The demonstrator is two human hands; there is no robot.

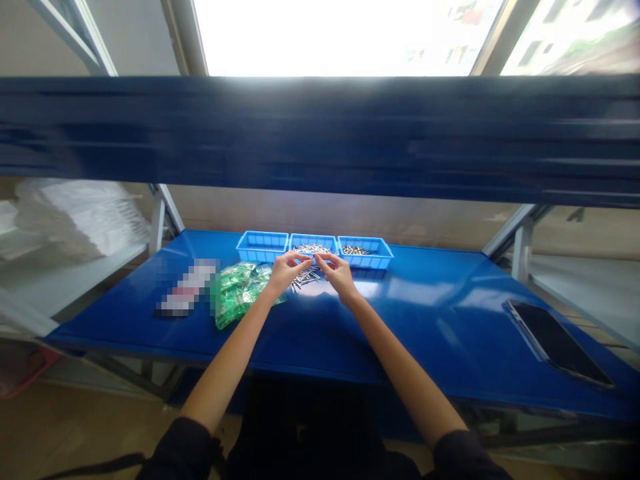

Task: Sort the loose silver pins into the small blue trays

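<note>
My left hand (pixel 285 273) and my right hand (pixel 341 275) meet almost tip to tip over the table, thumbs and index fingers pinched together. Anything between the fingertips is too small to make out. Just below them lies a loose pile of thin silver metal pins or screws (pixel 303 280). Behind the hands, a middle blue bin (pixel 313 236) contains many similar silver pieces, partly hidden by my fingers. The right blue bin (pixel 371 261) holds small darker metal parts. Beside my left wrist is a heap of green-and-clear plastic packets (pixel 237 297).
A third blue bin (pixel 257 255) stands at the left of the row. A blurred-out flat item (pixel 187 290) lies left of the packets. Toward the right table edge rests a dark phone (pixel 560 340). A blue shelf beam (pixel 320 137) spans above the blue table (pixel 425 347).
</note>
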